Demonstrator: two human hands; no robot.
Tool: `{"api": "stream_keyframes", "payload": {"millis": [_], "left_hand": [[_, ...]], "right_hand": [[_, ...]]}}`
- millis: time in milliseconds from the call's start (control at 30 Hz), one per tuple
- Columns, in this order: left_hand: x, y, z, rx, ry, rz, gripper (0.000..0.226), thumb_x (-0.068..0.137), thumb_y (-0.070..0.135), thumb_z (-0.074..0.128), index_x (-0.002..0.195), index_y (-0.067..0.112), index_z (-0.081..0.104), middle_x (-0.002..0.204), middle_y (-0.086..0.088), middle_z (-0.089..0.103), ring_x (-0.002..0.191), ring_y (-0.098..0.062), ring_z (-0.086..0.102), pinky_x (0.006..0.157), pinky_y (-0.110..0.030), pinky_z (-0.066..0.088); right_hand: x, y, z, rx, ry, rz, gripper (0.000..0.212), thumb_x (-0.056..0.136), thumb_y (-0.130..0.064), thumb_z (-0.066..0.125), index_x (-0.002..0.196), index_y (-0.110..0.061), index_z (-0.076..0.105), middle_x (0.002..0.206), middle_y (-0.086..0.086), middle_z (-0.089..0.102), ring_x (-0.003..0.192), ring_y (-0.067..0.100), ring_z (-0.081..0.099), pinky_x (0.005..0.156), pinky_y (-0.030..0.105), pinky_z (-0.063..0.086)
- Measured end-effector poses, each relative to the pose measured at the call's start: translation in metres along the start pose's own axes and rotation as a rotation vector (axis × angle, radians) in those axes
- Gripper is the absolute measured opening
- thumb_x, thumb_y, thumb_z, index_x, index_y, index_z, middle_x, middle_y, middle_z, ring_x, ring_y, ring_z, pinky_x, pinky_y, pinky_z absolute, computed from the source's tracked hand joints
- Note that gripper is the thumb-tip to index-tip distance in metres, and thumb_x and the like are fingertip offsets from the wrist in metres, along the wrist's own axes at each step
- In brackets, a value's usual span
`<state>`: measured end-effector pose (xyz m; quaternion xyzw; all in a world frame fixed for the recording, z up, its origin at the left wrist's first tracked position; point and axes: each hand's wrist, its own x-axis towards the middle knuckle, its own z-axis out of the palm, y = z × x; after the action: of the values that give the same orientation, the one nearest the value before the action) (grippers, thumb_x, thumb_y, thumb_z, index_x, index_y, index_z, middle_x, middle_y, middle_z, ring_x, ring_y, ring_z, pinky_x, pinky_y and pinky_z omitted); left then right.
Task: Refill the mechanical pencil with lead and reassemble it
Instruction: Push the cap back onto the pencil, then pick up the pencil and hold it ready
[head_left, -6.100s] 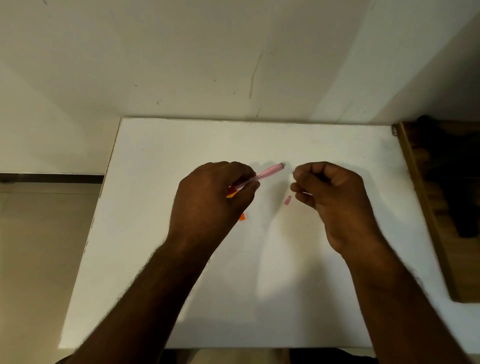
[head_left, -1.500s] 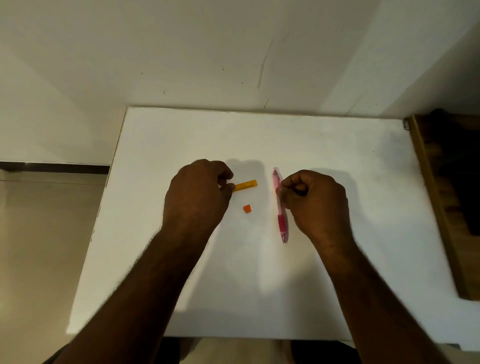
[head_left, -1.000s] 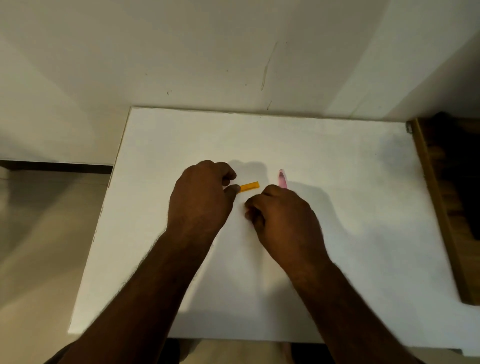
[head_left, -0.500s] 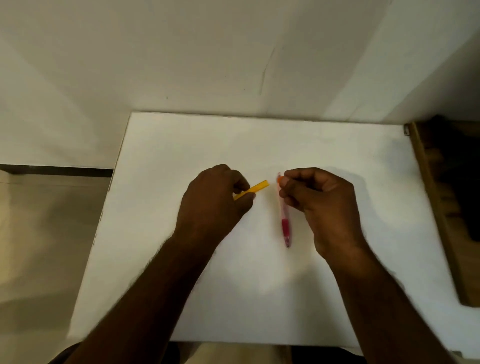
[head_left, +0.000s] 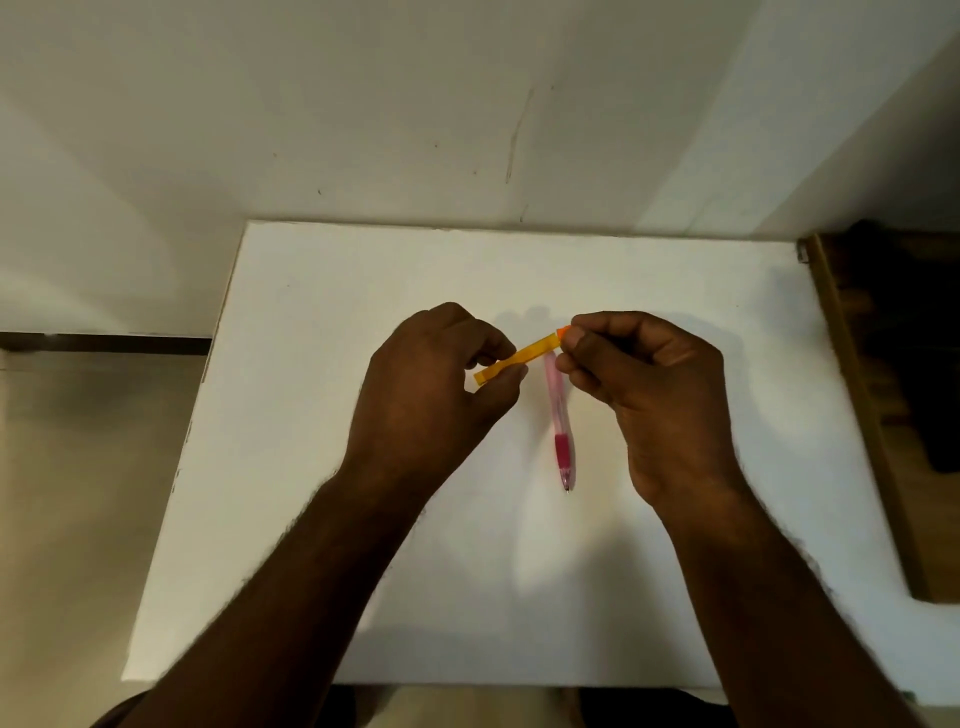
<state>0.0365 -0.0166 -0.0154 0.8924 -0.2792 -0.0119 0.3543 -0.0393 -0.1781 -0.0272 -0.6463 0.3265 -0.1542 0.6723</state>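
Note:
My left hand (head_left: 436, 384) pinches a slim orange lead case (head_left: 519, 358), held slanted above the white table (head_left: 311, 467). At the case's upper right end my right hand (head_left: 644, 379) holds a small darker orange cap (head_left: 563, 330) between thumb and forefinger, touching the case. The pink mechanical pencil (head_left: 560, 426) lies on the table between my hands, tip toward me, with its far end under the case and my right fingers.
The white table butts against a pale wall (head_left: 467, 130) at its far edge. A brown wooden piece of furniture (head_left: 878, 415) stands along the table's right side. The floor (head_left: 78, 467) lies beyond the left edge.
The pencil has been laid on the table. My right hand picked up the small orange cap from the table and brought it to the end of the lead case, which my left hand has raised.

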Motion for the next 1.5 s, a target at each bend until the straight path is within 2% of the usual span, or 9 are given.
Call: {"api": "stream_keyframes", "payload": {"millis": [133,567,733,867,1033,1167,1300,1400,1500], "left_hand": [[0.000,-0.001,0.000,0.000,0.012,0.016,0.010,0.082,0.028,0.077,0.088,0.020,0.075,0.082,0.007,0.066,0.079,-0.013,0.060,0.071,-0.033,0.050],[0.000,-0.007,0.001,0.096,-0.043,0.048,0.009,0.082,0.031,0.075,0.087,0.024,0.074,0.081,0.010,0.063,0.078,-0.013,0.060,0.069,-0.029,0.047],[0.000,-0.011,0.005,0.082,-0.093,-0.076,0.007,0.082,0.035,0.074,0.086,0.029,0.073,0.080,0.011,0.062,0.076,-0.008,0.058,0.066,-0.026,0.044],[0.000,-0.018,0.009,0.142,-0.166,-0.239,0.007,0.081,0.037,0.072,0.083,0.031,0.071,0.083,0.010,0.062,0.078,-0.012,0.059,0.064,-0.027,0.040],[0.001,-0.026,0.011,0.215,-0.248,-0.352,0.006,0.081,0.036,0.073,0.083,0.030,0.072,0.086,0.008,0.064,0.082,-0.016,0.062,0.066,-0.028,0.043],[0.001,-0.026,0.011,0.231,-0.271,-0.364,0.009,0.080,0.037,0.075,0.086,0.030,0.074,0.085,0.009,0.065,0.081,-0.015,0.062,0.066,-0.027,0.041],[0.000,-0.028,0.010,0.220,-0.266,-0.357,0.018,0.078,0.042,0.077,0.091,0.031,0.074,0.089,0.009,0.066,0.083,-0.014,0.063,0.067,-0.027,0.042],[0.000,-0.030,0.009,0.199,-0.236,-0.345,0.027,0.078,0.051,0.077,0.097,0.032,0.073,0.093,0.011,0.066,0.089,-0.013,0.063,0.072,-0.029,0.047],[0.001,-0.028,0.009,0.173,-0.167,-0.310,0.027,0.079,0.054,0.074,0.095,0.031,0.074,0.089,0.014,0.064,0.083,-0.008,0.060,0.063,-0.023,0.039]], "right_hand": [[0.001,0.002,-0.001,-0.061,0.001,-0.031,0.011,0.087,-0.014,0.080,0.097,-0.019,0.080,0.089,-0.001,0.081,0.085,0.023,0.078,0.091,0.048,0.061],[0.007,0.007,-0.007,-0.307,-0.130,-0.114,0.011,0.090,-0.016,0.077,0.100,-0.017,0.080,0.084,-0.003,0.081,0.080,0.018,0.078,0.087,0.048,0.062],[0.005,0.008,-0.006,-0.386,-0.135,-0.120,0.017,0.093,-0.015,0.073,0.108,-0.020,0.079,0.093,-0.004,0.080,0.085,0.012,0.077,0.090,0.039,0.061],[0.005,0.014,-0.003,-0.681,-0.009,-0.192,0.023,0.091,-0.028,0.075,0.114,-0.025,0.076,0.100,-0.007,0.078,0.080,0.002,0.068,0.079,0.011,0.052],[-0.003,0.021,0.006,-0.969,-0.082,-0.154,0.043,0.082,-0.046,0.080,0.119,-0.027,0.067,0.098,-0.007,0.071,0.083,0.016,0.068,0.080,0.035,0.056],[-0.007,0.026,0.014,-1.107,-0.088,-0.171,0.042,0.088,-0.041,0.074,0.124,-0.023,0.063,0.099,-0.003,0.071,0.088,0.021,0.069,0.078,0.034,0.055],[-0.004,0.023,0.012,-0.761,-0.057,-0.093,0.018,0.091,-0.025,0.069,0.108,-0.024,0.072,0.084,-0.015,0.068,0.075,0.008,0.067,0.072,0.024,0.052],[0.000,0.010,0.012,-0.073,-0.059,0.067,0.022,0.099,-0.012,0.055,0.095,-0.023,0.074,0.086,-0.008,0.076,0.082,0.018,0.074,0.080,0.033,0.061],[0.001,-0.003,0.008,0.477,-0.173,0.175,0.025,0.096,-0.012,0.044,0.090,-0.012,0.068,0.079,0.006,0.068,0.072,0.020,0.066,0.071,0.032,0.055]]}}
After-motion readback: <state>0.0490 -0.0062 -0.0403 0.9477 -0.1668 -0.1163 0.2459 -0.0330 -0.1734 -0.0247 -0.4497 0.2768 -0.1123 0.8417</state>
